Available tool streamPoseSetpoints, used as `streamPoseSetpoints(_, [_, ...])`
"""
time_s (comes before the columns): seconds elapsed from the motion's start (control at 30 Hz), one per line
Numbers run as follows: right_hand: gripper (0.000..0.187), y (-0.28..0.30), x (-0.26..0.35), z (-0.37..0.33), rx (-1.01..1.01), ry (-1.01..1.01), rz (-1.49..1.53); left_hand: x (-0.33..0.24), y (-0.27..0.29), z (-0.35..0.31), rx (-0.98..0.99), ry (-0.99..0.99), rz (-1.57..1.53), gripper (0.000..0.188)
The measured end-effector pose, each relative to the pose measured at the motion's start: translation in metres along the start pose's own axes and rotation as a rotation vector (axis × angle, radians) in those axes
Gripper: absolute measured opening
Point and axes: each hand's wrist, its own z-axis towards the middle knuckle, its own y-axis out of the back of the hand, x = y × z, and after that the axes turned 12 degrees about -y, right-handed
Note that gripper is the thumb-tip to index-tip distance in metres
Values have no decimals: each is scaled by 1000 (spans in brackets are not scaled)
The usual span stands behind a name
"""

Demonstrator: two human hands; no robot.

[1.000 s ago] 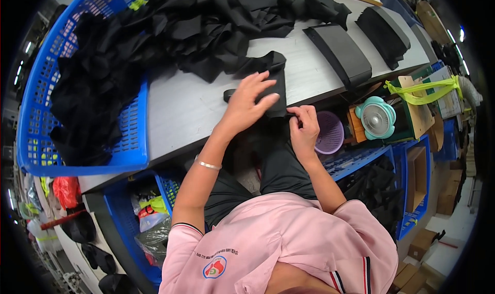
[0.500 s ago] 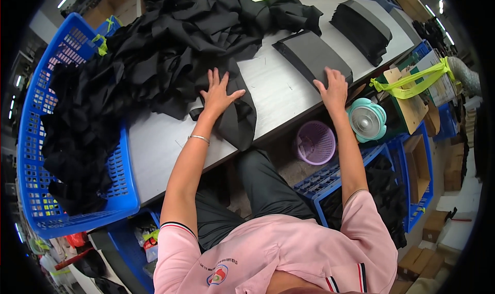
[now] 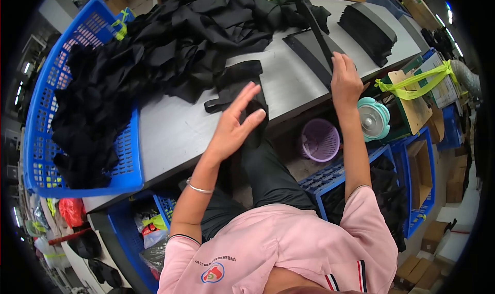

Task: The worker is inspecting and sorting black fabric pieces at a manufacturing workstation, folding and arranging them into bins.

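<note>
So, your right hand [image 3: 346, 85] has a narrow pinch on the near end of a black panel [image 3: 318, 34], seen edge-on above the gray-topped stack [image 3: 308, 49], long axis running away and leftward. Your left hand [image 3: 232, 129], spread wide, apparently holding nothing, is nearest the black fabric piece [image 3: 247, 72] at the surface's [image 3: 175, 139] front edge, left of the panel; contact unclear.

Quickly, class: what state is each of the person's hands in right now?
Left hand: open, beside a black fabric piece, gripping nothing visible.
Right hand: closed, holding a thin black sheet seen edge-on.
</note>
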Motion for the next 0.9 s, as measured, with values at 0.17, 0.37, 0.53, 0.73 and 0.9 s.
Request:
streamPoseSetpoints(0.17, [36,86,112,-71,218,246,522,2,-29,-54,-289,-15,-670,92])
streamPoseSetpoints(0.37, [19,140,158,-133,922,-246,1222,5,-22,-111,-359,-32,-931,91])
streamPoseSetpoints(0.53, [20,139,161,-156,1046,-513,1212,-19,-21,-128,-409,-22,-1052,79])
streamPoseSetpoints(0.73, [19,148,163,-167,1070,-618,1136,-17,-14,-139,-639,63,-1097,53])
streamPoseSetpoints(0.9, [20,152,155,-175,1083,-611,1010,-6,-17,-148,-633,158,-1068,51])
